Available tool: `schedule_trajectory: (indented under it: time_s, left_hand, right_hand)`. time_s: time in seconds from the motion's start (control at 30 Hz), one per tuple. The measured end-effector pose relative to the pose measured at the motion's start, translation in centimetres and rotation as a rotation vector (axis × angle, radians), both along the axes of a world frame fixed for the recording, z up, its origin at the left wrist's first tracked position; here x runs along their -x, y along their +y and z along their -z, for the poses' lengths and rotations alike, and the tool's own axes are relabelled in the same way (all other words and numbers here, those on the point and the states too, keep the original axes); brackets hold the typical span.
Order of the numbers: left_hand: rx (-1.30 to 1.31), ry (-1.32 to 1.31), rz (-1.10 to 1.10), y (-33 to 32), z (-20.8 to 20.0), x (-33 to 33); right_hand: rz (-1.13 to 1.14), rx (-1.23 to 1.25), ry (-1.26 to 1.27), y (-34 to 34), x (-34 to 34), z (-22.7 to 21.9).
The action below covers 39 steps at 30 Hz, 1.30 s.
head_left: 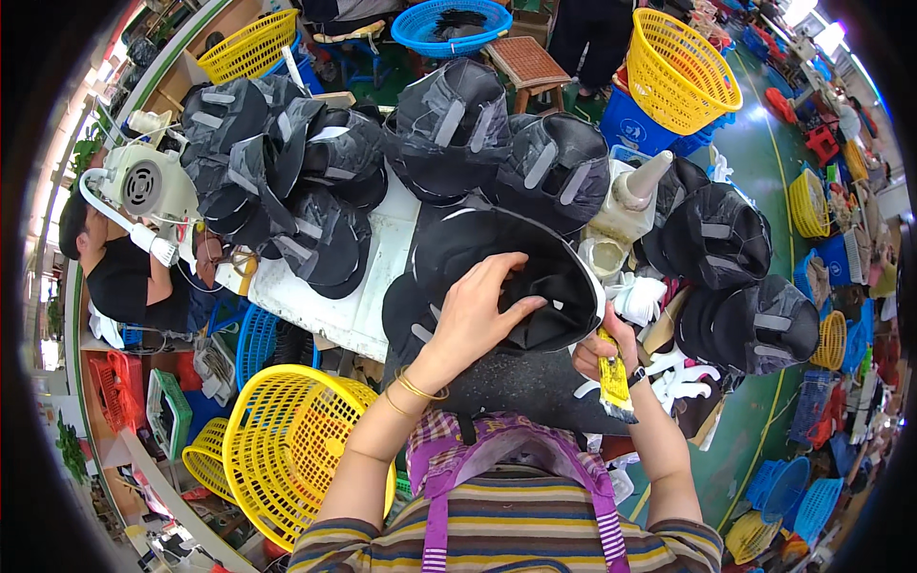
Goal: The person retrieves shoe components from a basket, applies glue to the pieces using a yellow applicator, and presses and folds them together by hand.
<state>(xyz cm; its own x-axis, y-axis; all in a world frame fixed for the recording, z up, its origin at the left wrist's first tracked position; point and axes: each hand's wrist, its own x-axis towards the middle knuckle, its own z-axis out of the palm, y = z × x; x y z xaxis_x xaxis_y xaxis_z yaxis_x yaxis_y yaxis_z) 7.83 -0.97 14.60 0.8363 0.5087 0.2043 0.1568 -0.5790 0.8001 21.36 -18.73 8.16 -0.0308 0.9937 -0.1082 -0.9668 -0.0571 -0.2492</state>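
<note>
In front of me is a black sewn piece (458, 239) that looks like a shoe upper, its pale-edged opening toward me. My left hand (478, 310) reaches into that opening, fingers curled and thumb against the dark lining, holding it. My right hand (611, 355) is closed on a flat yellow-handled brush (615, 387), its dark bristle end pointing down toward me. The right fingers are close to the piece's right edge; whether they touch it, I cannot tell. Behind stand stacks of similar black pieces (449, 124) with grey strips on them.
A whitish container with a cone (645, 181) and an open jar (604, 256) stand right of the piece. White gloves (683, 380) lie at the right. A yellow basket (287, 449) is at my lower left. Beyond the white table (315, 315), a person sits near a sewing machine (143, 186).
</note>
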Motion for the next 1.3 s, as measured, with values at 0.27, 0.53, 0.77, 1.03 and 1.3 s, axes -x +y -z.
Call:
schedule_trajectory:
  time_s: [0.27,0.53,0.77,1.03,1.3]
  left_hand:
    - [-0.448,0.142,0.093,1.4,1.0,1.0]
    - [-0.811,-0.046,0.053,8.3,-6.4,0.6]
    - [0.841,-0.169,0.351,0.4,-2.4,4.4]
    - [1.071,-0.156,0.151,-0.9,0.9,2.3]
    - [1.949,-0.140,0.095,-1.2,3.5,3.6]
  right_hand:
    - [0.039,0.185,-0.149,-0.5,0.6,-1.9]
    - [0.092,0.301,0.112,-1.3,0.8,-3.3]
    - [0.138,0.259,0.018,-1.0,1.6,-3.5]
    - [0.194,0.356,-0.602,0.6,2.3,-4.1]
    - [0.054,0.222,-0.937,0.1,1.8,-5.9]
